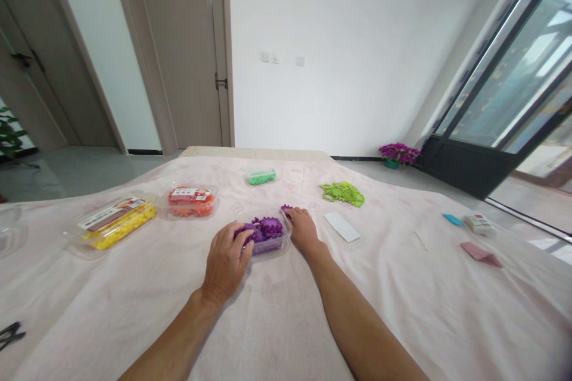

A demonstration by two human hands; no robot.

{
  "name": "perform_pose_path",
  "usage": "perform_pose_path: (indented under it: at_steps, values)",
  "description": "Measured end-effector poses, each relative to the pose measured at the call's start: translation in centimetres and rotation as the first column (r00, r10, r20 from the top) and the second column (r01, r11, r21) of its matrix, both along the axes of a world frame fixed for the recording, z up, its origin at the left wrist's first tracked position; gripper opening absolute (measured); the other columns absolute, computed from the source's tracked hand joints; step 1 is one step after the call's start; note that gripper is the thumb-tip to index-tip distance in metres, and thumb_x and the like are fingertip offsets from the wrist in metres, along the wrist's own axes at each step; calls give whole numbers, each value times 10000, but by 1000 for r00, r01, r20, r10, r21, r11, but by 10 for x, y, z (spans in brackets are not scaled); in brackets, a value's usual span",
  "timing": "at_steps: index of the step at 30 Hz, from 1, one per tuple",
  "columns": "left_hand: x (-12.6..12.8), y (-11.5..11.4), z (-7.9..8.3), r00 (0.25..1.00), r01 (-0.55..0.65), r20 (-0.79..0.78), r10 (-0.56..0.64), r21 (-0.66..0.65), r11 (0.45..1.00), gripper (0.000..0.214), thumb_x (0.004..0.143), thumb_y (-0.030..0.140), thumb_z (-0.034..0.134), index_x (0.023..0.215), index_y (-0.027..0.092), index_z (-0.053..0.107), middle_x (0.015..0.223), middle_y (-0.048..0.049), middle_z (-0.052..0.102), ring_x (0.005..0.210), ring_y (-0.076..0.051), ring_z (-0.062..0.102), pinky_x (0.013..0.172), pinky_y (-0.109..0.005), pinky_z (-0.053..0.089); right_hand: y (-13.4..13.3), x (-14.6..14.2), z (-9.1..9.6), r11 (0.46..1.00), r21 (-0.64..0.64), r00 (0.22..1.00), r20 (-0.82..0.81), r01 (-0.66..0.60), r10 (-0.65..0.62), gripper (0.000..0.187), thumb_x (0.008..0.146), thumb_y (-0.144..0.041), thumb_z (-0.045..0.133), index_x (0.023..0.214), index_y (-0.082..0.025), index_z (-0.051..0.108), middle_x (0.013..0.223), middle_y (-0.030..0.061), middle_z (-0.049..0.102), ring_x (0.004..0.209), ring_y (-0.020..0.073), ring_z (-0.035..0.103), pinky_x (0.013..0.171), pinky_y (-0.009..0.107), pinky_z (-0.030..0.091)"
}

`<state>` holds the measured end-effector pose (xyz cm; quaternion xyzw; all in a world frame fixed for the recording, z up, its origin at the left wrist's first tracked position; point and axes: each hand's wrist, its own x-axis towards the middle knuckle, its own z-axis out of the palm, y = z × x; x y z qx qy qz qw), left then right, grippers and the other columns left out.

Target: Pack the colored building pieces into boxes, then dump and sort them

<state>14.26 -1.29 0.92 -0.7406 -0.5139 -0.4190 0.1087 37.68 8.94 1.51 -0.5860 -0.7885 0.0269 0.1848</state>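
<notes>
A small clear plastic box heaped with purple pieces sits in the middle of a table covered with a pale pink cloth. My left hand lies against the box's left side, fingers curled over the purple pieces. My right hand rests at the box's right end, fingers bent, touching a loose purple piece at the rim. What the fingers pinch is hidden.
A clear box of yellow pieces and one of orange pieces stand to the left, a green box behind. A loose green pile, a white lid and small items lie right. Scissors sit at the left edge.
</notes>
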Motion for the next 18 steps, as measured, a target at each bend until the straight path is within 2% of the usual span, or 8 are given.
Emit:
perform_pose_path:
  at_steps: [5, 9, 14, 18]
  values:
    - [-1, 2, -2, 1000, 23, -20, -23, -6, 1000, 281, 986, 291, 518, 1194, 242, 699, 1185, -72, 705, 1225, -286, 583, 1089, -498, 467, -6, -1, -1, 996, 66, 998, 7, 54, -55, 284, 1005, -250, 496, 1175, -238, 724, 1127, 98, 687, 1038, 232, 569, 900, 304, 382]
    - [-1, 2, -2, 999, -1, -47, 1, -3, 1000, 302, 985, 300, 521, 1221, 244, 702, 1213, -70, 724, 1244, -298, 586, 1089, -515, 458, -10, 0, -1, 994, 75, 996, -29, 81, -79, 301, 1017, -224, 474, 1139, -245, 748, 1065, 90, 691, 1017, 231, 571, 896, 303, 392]
    - [0, 0, 0, 995, -43, -90, 41, -19, 999, 316, 983, 299, 521, 1238, 240, 698, 1259, -66, 731, 1281, -328, 581, 1130, -587, 384, -9, 9, -8, 979, 142, 971, -209, 148, -116, 319, 995, -173, 487, 1160, -217, 757, 1050, 92, 695, 1041, 220, 577, 939, 293, 421]
    - [0, 0, 1, 996, -39, -87, 37, -23, 999, 361, 978, 295, 528, 1308, 214, 648, 1280, -85, 723, 1291, -334, 576, 1126, -593, 377, -1, 14, -12, 951, 242, 917, -389, 195, -89, 300, 980, -185, 486, 1074, -182, 771, 984, 100, 707, 982, 227, 605, 939, 339, 460]
